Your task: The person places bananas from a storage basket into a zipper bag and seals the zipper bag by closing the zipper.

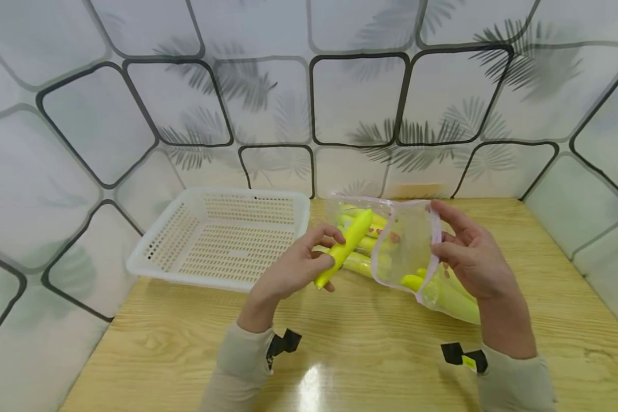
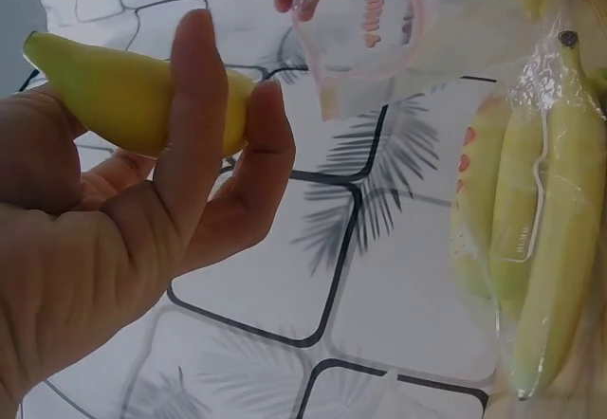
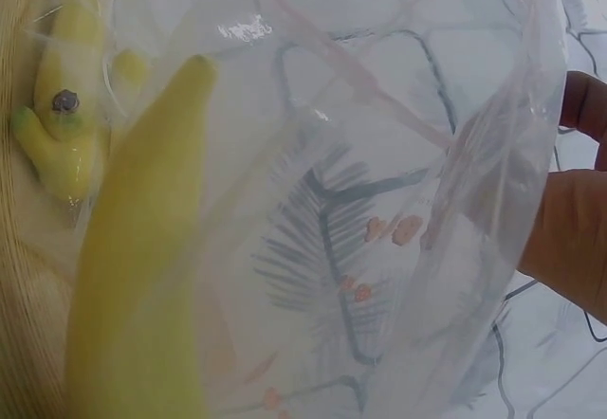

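Observation:
A yellow banana (image 1: 357, 229) is held between the thumb and fingers of my left hand (image 1: 290, 272). It slants upward in front of a clear plastic bag. My right hand (image 1: 471, 254) pinches the pink-edged rim of a clear bag (image 1: 409, 237), whose mouth faces the left hand. Inside that bag lie bananas, one large banana (image 3: 142, 248) showing through the film in the right wrist view. Beside the bag's mouth, several more bananas (image 2: 560, 210) lie in clear plastic printed with red hearts.
A white perforated plastic basket (image 1: 239, 254) stands on the left of the wooden table (image 1: 371, 360). Behind the table rises a wall covering (image 1: 357, 103) with dark rounded outlines and leaf prints. Each wrist carries a black strap mount.

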The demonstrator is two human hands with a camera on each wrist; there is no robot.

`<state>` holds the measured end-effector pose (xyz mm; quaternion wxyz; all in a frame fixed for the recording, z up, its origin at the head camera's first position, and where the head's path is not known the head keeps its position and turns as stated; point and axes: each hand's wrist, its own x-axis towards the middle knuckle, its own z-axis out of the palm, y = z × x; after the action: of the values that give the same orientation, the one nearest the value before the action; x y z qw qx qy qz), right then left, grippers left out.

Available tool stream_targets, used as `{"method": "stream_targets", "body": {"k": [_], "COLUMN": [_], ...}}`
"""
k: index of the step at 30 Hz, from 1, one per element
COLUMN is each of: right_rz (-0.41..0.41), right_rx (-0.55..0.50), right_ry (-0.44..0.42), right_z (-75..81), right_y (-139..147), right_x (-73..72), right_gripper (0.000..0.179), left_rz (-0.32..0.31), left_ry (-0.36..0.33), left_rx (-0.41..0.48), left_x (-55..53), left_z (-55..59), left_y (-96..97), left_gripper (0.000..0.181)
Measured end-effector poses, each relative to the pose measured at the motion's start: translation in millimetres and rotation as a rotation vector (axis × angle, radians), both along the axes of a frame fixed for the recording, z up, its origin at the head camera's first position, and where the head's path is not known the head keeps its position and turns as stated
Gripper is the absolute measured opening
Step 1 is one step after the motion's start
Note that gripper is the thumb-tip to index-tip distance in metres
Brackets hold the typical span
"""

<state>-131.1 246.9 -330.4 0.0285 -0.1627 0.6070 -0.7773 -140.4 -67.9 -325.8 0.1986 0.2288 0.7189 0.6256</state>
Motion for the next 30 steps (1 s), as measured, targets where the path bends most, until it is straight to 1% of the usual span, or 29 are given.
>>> {"method": "stream_targets", "body": {"k": [4,7,13,16,18,20,21,23,25,27,28,30], "right_rz": [0.012,0.004,-0.018,-0.020,-0.019,-0.018,-0.018,-0.018,-0.021,-0.025,-0.026,-0.030], "right_rx": [-0.020,-0.004,0.022,0.021,0.019,0.022,0.025,0.029,0.036,0.042,0.045,0.055], "right_ry": [-0.002,0.005,0.001,-0.004,-0.003,-0.002,-0.003,-0.005,-0.010,-0.016,-0.017,-0.020], "right_z": [-1.3,-1.3,0.2,0.5,0.7,0.8,0.8,0.9,1.0,1.0,1.0,0.9], "right_y": [-2,-3,-3,-3,-3,-3,-3,-4,-4,-5,-5,-6], "right_x": [0.2,0.1,-0.2,-0.1,0.0,0.3,0.4,0.5,0.7,0.7,0.7,0.6], "right_gripper": [0.064,0.064,0.065,0.065,0.066,0.066,0.067,0.068,0.068,0.068,0.068,0.069], "left_rz": [-0.007,0.006,0.052,0.066,0.073,0.080,0.078,0.085,0.084,0.085,0.088,0.087], "left_ry": [-0.014,-0.041,-0.147,-0.171,-0.160,-0.118,-0.077,0.049,0.196,0.322,0.372,0.430], "left_rx": [0.038,0.100,0.262,0.299,0.300,0.262,0.232,0.118,-0.014,-0.118,-0.162,-0.197], "left_x": [-0.9,-3.7,-11.2,-13.0,-13.1,-12.2,-11.6,-10.7,-9.8,-9.3,-9.2,-8.8], "left_z": [-9.7,-14.1,-22.0,-25.0,-26.2,-26.9,-27.2,-29.1,-31.0,-32.9,-33.6,-33.8], "left_y": [8.6,14.7,27.8,33.6,36.9,39.6,41.0,43.4,45.3,46.8,47.2,48.0], "left_gripper": [0.031,0.031,0.031,0.032,0.033,0.033,0.033,0.033,0.033,0.033,0.033,0.032]}}
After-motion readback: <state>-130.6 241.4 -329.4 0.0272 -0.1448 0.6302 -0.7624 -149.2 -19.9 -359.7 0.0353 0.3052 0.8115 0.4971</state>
